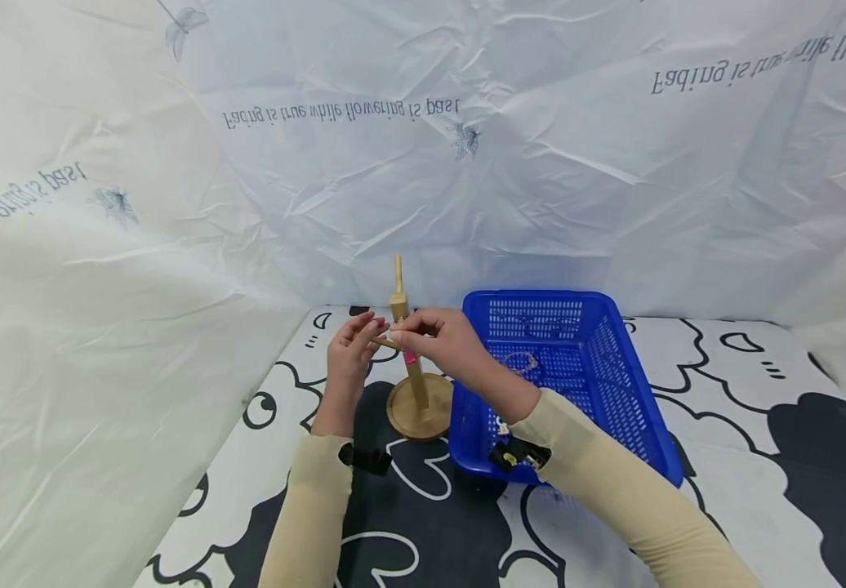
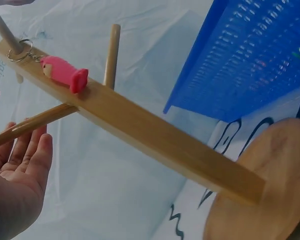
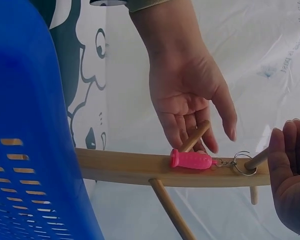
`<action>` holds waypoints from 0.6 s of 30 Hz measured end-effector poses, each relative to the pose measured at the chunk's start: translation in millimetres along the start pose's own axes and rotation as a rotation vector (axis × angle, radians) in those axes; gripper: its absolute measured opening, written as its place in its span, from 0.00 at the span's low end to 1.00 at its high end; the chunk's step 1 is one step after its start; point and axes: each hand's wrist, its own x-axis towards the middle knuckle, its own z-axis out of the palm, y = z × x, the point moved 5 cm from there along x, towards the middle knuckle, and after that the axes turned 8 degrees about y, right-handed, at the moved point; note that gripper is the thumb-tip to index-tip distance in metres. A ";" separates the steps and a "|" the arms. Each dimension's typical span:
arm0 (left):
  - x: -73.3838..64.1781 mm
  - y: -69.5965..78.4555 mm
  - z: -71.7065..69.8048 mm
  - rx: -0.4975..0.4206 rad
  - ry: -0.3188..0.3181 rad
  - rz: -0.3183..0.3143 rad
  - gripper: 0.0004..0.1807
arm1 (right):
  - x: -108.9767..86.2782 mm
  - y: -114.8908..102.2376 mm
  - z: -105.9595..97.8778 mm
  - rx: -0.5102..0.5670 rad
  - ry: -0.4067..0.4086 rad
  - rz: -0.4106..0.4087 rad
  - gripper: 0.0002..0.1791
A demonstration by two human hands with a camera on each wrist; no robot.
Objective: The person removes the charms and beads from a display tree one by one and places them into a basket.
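Observation:
A wooden peg stand (image 1: 417, 384) rises from a round base (image 1: 434, 412). Pegs branch from its post. In the left wrist view, a pink keychain (image 2: 65, 74) lies along the upper post, its metal ring (image 3: 245, 164) around a front peg close to the post. My right hand (image 1: 441, 339) is by that peg's outer end, fingers lightly bent, with nothing seen in its grasp. My left hand (image 1: 349, 355) has extended, relaxed fingers behind a side peg (image 2: 37, 124); whether they touch it is unclear.
A blue perforated basket (image 1: 647, 392) stands right of the stand, under my right forearm, with a few small items (image 1: 522, 362) inside. A black-and-white patterned cloth (image 1: 724, 441) covers the table. White printed sheeting (image 1: 540, 204) hangs behind and at the sides.

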 end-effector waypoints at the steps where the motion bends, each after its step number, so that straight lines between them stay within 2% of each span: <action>1: -1.3 -1.6 -0.4 -0.011 0.009 -0.010 0.14 | -0.1 -0.3 -0.1 0.000 0.002 -0.001 0.12; 6: -6.4 -7.9 -3.2 -0.075 0.029 -0.043 0.05 | 0.4 0.8 -0.1 0.008 0.005 0.009 0.12; 12: -8.5 -14.6 -3.8 -0.136 0.037 -0.062 0.08 | 1.0 2.5 -0.2 0.010 0.013 0.025 0.12; 18: -10.6 -20.2 -3.6 -0.211 0.086 -0.070 0.08 | 0.4 1.2 0.4 0.016 0.011 0.024 0.13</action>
